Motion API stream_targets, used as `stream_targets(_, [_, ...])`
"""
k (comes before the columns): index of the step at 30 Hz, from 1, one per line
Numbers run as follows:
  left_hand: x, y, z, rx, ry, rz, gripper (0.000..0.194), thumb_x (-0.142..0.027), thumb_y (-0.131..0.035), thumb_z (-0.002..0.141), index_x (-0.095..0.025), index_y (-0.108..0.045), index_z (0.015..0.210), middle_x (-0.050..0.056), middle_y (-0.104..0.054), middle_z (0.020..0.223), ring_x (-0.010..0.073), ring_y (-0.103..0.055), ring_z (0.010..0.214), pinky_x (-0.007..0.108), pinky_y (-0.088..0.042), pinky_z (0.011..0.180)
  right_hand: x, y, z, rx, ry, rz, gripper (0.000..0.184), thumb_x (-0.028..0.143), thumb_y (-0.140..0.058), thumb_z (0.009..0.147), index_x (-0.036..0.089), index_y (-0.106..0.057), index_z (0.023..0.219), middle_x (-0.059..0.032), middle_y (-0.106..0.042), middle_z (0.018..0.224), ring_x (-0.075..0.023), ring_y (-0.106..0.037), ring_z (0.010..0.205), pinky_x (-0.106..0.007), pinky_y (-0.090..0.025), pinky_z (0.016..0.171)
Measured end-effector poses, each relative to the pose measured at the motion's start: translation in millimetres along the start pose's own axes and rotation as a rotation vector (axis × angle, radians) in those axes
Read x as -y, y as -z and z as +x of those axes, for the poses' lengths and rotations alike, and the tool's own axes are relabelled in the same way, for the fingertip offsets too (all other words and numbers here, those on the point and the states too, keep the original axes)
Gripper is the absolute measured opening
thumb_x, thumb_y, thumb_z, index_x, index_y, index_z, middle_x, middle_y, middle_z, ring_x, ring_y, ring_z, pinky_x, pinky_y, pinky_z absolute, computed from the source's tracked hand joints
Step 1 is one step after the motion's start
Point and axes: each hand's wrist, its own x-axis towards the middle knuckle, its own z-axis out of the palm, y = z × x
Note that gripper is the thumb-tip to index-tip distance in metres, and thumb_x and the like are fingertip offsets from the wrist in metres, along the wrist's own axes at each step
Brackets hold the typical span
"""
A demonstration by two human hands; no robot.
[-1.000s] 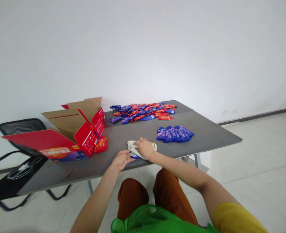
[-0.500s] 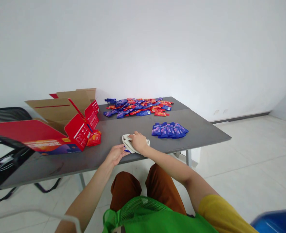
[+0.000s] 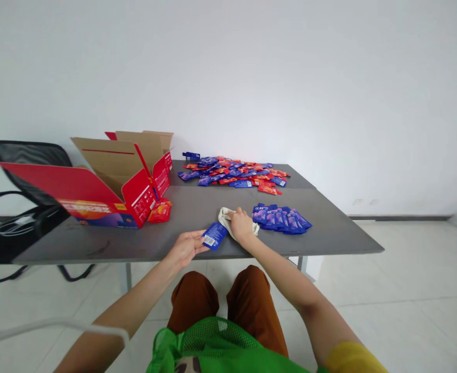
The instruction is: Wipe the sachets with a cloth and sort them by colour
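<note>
Near the table's front edge, my left hand (image 3: 187, 247) grips a blue sachet (image 3: 215, 236) by its left side, the face with a white barcode label turned up. Just right of it, my right hand (image 3: 241, 225) is closed on a crumpled off-white cloth (image 3: 225, 214), which rests on the table. The cloth lies close to the sachet's upper right corner. Beyond my right hand is a fanned row of blue sachets (image 3: 280, 219).
A mixed heap of red and blue sachets (image 3: 232, 173) covers the back of the grey table (image 3: 197, 202). Two open red cartons (image 3: 107, 207) stand at left, with a few red sachets (image 3: 160, 211) beside them. A black chair (image 3: 26, 228) is at far left.
My right hand and the cloth have moved right, off the blue sachet, which was mostly covered before and now shows in my left hand. The view has shifted slightly.
</note>
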Motion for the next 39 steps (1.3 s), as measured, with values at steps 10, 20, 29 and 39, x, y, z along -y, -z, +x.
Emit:
stream_targets(10, [-79, -1.4, 23, 0.012, -0.201, 0.126, 0.029, -0.002, -0.065, 0.067, -0.006, -0.068, 0.095, 0.012, -0.073, 0.083, 0.0164, -0.069, 0.070, 0.025, -0.057, 0.066, 31, -11, -83, -0.122, 0.158, -0.079, 0.022, 0.018, -0.043, 0.091, 0.022, -0.058, 0.107, -0.0109, -0.053, 0.107, -0.0224, -0.051, 0.093, -0.033, -0.047, 0.070])
stream_targets(20, [-40, -118.9, 120, 0.146, -0.150, 0.155, 0.024, -0.005, -0.064, 0.069, -0.006, -0.067, 0.093, 0.013, -0.072, 0.080, 0.0172, -0.069, 0.072, 0.031, -0.056, 0.073, 42, -9, -96, -0.131, 0.076, -0.009, 0.016, 0.022, -0.045, 0.092, 0.024, -0.054, 0.105, -0.0080, -0.053, 0.104, -0.0222, -0.050, 0.093, -0.034, -0.047, 0.069])
stream_targets(29, [-12, -156.6, 132, -0.096, -0.704, 0.919, 0.026, -0.030, -0.057, 0.084, -0.020, -0.071, 0.103, 0.011, -0.069, 0.108, 0.0241, -0.061, 0.104, 0.033, -0.043, 0.089, 38, -10, -96, -0.118, 0.076, -0.001, 0.018, 0.021, -0.044, 0.091, 0.026, -0.055, 0.105, -0.0072, -0.053, 0.103, -0.0227, -0.051, 0.092, -0.035, -0.048, 0.069])
stream_targets(39, [-27, -122.7, 122, 0.427, -0.766, 1.501, 0.033, -0.047, -0.052, 0.084, -0.023, -0.069, 0.100, 0.009, -0.070, 0.102, 0.0238, -0.061, 0.104, 0.029, -0.042, 0.086, 36, -10, -95, -0.100, 0.100, -0.003, 0.022, 0.018, -0.042, 0.092, 0.026, -0.055, 0.108, -0.0082, -0.053, 0.105, -0.0215, -0.050, 0.093, -0.033, -0.045, 0.072])
